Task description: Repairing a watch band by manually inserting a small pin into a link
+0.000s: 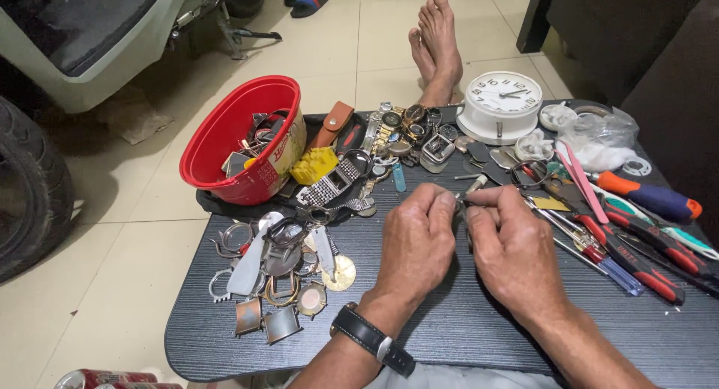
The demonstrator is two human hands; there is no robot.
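My left hand (416,243) and my right hand (513,250) meet over a dark wood-grain table (449,329). Both pinch a small metal part (460,203) between fingertips; it is too small to identify. A black wristwatch (372,338) is on my left wrist. A pile of watch cases and metal rings (281,273) lies left of my left hand. Screwdrivers and pliers with red handles (636,262) lie to the right of my right hand.
A red bowl (240,138) of parts stands at the back left, several wristwatches (397,131) and a white clock (500,104) behind. Pink tweezers (580,179), a plastic bag (603,138). My bare feet (438,48) rest beyond the table. A tyre (30,187) stands left.
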